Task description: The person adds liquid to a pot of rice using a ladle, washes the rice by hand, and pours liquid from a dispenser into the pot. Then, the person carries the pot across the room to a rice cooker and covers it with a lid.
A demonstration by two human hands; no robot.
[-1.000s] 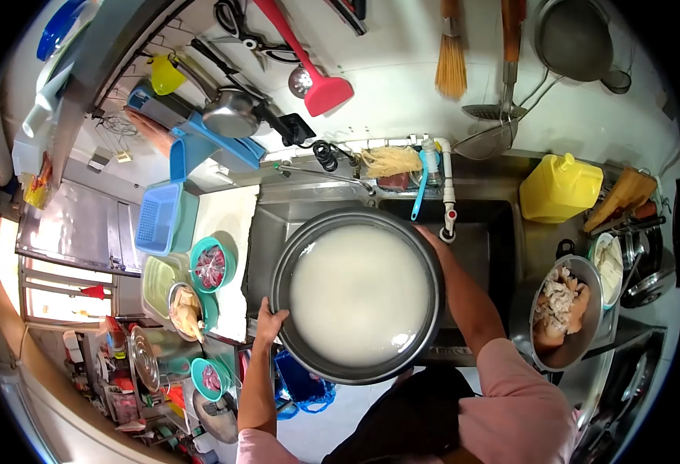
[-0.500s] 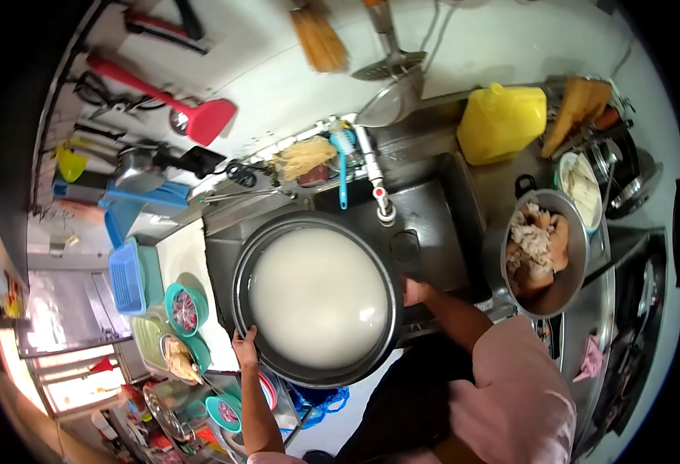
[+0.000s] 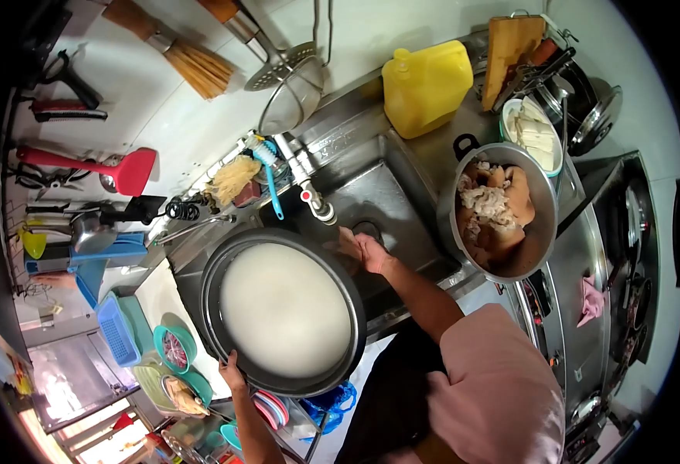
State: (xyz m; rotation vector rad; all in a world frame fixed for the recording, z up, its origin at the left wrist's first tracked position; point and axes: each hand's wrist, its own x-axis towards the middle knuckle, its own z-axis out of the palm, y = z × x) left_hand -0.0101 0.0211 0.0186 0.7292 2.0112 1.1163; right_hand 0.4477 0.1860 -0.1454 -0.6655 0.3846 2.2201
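A large dark round pot [image 3: 210,309], filled with cloudy white liquid [image 3: 286,309], rests over the left part of the sink. Its near left rim is in the grip of my left hand [image 3: 233,374], thumb on top and the other fingers mostly hidden below. My right hand [image 3: 372,252] is off the pot, over the sink basin [image 3: 410,209], with fingers stretched out and slightly blurred. It holds nothing that I can see. Just above those fingers is the faucet [image 3: 318,205] with its red-marked spout. The drain [image 3: 369,230] lies partly behind the hand.
Right of the sink stands a metal pot [image 3: 543,240] with pieces of meat. Beyond it are a bowl of white slices [image 3: 537,139] and a yellow jug [image 3: 427,89]. Blue and green baskets [image 3: 119,332] sit at left. Utensils, including a red spatula [image 3: 135,172], hang on the wall.
My right hand has let go of the pot's right rim and moved up towards the faucet. My left hand keeps its grip. The whole view has shifted and rotated.
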